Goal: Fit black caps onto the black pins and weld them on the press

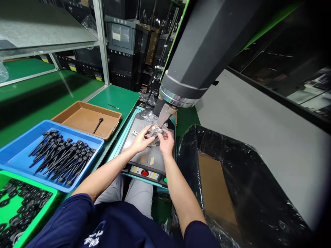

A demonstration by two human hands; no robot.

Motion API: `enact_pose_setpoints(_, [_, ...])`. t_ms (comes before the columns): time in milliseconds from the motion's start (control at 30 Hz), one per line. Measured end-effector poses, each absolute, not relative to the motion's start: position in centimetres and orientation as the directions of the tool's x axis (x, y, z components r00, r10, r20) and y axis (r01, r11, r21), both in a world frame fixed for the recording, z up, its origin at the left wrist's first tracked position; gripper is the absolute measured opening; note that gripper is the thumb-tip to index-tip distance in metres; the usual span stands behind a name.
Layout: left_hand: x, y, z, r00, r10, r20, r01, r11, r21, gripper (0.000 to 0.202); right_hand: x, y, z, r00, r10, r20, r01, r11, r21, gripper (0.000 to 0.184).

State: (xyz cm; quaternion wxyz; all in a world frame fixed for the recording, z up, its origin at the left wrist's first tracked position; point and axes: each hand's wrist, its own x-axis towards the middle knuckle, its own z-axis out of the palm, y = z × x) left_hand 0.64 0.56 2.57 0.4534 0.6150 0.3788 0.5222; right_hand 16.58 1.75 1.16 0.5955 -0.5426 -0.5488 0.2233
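Under the horn (164, 114) of a large grey press machine (193, 65), my two hands meet at a small fixture on the metal base plate (139, 156). My left hand (142, 139) comes in from the left, its thumb and forefinger bent together at the fixture. My right hand (167, 141) is on the other side, thumb and fingers closed round a small part. What the fingertips hold is too small and partly hidden to name. Crumpled transparent plastic film (150, 117) lies just behind them.
At left, a blue tray (15, 137) holds many black stemmed parts, a green tray (28, 227) holds black rings, and a brown tray (74, 115) holds one stemmed part. A red button (144, 173) sits on the front panel. A black-lined bin (240, 172) stands at right.
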Motion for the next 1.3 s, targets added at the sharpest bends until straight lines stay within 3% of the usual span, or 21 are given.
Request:
enact_pose_setpoints(133, [0.8, 1.2, 2.1, 0.157, 0.946, 0.284, -0.036, -0.282, 0.959, 0.074, 16.4, 4.4, 0.3, 0.307, 0.856, 0.416, 0.277, 0.338, -0.9, 0.036])
enact_pose_setpoints(233, [0.8, 1.6, 2.0, 0.152, 0.951, 0.269, -0.054, -0.263, 0.963, 0.074, 16.3, 5.9, -0.1, 0.29, 0.91, 0.295, 0.151, 0.261, -0.953, 0.042])
enact_pose_setpoints(333, [0.6, 1.9, 2.1, 0.146, 0.955, 0.259, -0.058, -0.253, 0.966, 0.074, 16.7, 6.5, 0.2, 0.156, 0.963, 0.221, 0.031, 0.219, -0.975, 0.048])
enact_pose_setpoints(467, [0.3, 1.9, 2.3, 0.145, 0.959, 0.245, -0.044, -0.242, 0.969, 0.074, 17.9, 6.8, 0.9, 0.058, 0.971, 0.232, 0.084, 0.227, -0.97, 0.042])
enact_pose_setpoints(633, [0.2, 1.9, 2.3, 0.152, 0.961, 0.229, -0.066, -0.222, 0.973, 0.075, 17.9, 7.2, 1.1, 0.087, 0.977, 0.197, 0.121, 0.186, -0.975, 0.033])
enact_pose_setpoints(867, [0.2, 1.7, 2.6, 0.159, 0.956, 0.247, 0.0, -0.25, 0.968, 0.072, 16.8, 7.0, 0.6, 0.135, 0.981, 0.139, -0.121, 0.156, -0.98, 0.034])
enact_pose_setpoints(933, [0.2, 1.7, 2.5, 0.165, 0.958, 0.233, 0.02, -0.24, 0.971, 0.071, 17.0, 6.8, 0.6, 0.163, 0.984, 0.074, -0.244, 0.113, -0.963, 0.034])
enact_pose_setpoints(1100, [0.1, 2.0, 2.2, 0.186, 0.963, 0.195, 0.111, -0.218, 0.97, 0.068, 18.3, 6.9, 0.7, 0.245, 0.935, -0.257, -0.559, -0.081, -0.825, 0.019])
enact_pose_setpoints(1300, [0.0, 2.4, 1.8, 0.235, 0.957, 0.173, 0.078, -0.196, 0.978, 0.085, 18.9, 8.6, 1.1, 0.155, 0.927, -0.34, -0.609, -0.181, -0.772, 0.029])
